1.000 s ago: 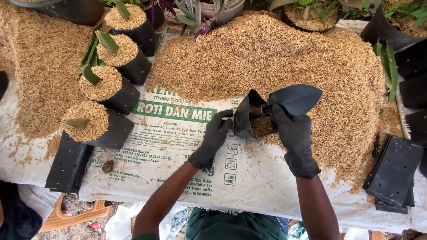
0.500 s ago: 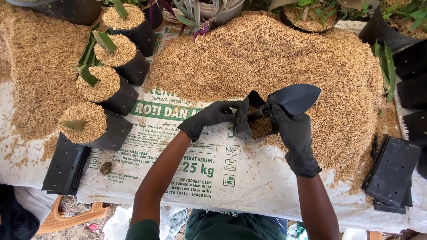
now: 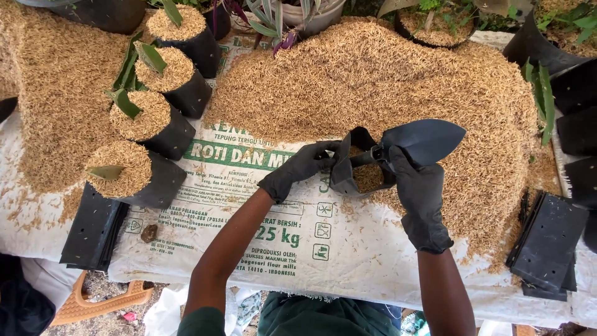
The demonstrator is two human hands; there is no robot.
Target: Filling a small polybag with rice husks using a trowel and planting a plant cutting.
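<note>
Both my hands wear black gloves. My left hand (image 3: 303, 167) grips the left rim of a small black plastic grow bag (image 3: 356, 168) that is partly filled with rice husk. My right hand (image 3: 418, 186) is closed on the handle of a black trowel (image 3: 424, 140), whose blade rests on the husk just right of the bag's mouth. The bag sits at the near edge of a big husk pile (image 3: 379, 81) on a white printed sack (image 3: 280, 230).
Several husk-filled black bags with green leaf cuttings (image 3: 142, 118) line the left side. Stacks of flat empty black bags lie at the left (image 3: 93, 227) and right (image 3: 550, 242). Potted plants (image 3: 292, 12) stand at the far edge. An orange sandal (image 3: 93, 298) lies below.
My left hand moved up from the bag's lower left to its left rim and pulled it open. The trowel and right hand shifted slightly right.
</note>
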